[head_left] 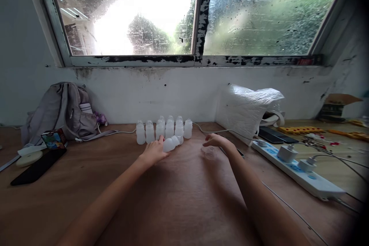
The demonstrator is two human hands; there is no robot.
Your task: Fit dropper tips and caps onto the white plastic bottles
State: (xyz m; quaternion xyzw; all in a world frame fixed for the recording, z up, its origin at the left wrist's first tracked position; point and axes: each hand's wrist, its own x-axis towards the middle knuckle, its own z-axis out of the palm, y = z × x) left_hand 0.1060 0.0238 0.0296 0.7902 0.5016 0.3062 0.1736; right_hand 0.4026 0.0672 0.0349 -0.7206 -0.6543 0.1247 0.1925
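Several small frosted plastic bottles (150,132) stand in a cluster on the wooden table (178,200) near the wall. My left hand (154,152) grips one more frosted bottle (170,143), tilted on its side just in front of the cluster. My right hand (215,141) rests to the right, fingers curled over a small clear object (209,153) on the table that I cannot make out.
A grey backpack (62,109) leans on the wall at the left, with a black phone (39,166) and a small colourful box (54,138) before it. A white plastic bag (248,109), a power strip (296,167) with chargers, cables and yellow parts lie at the right.
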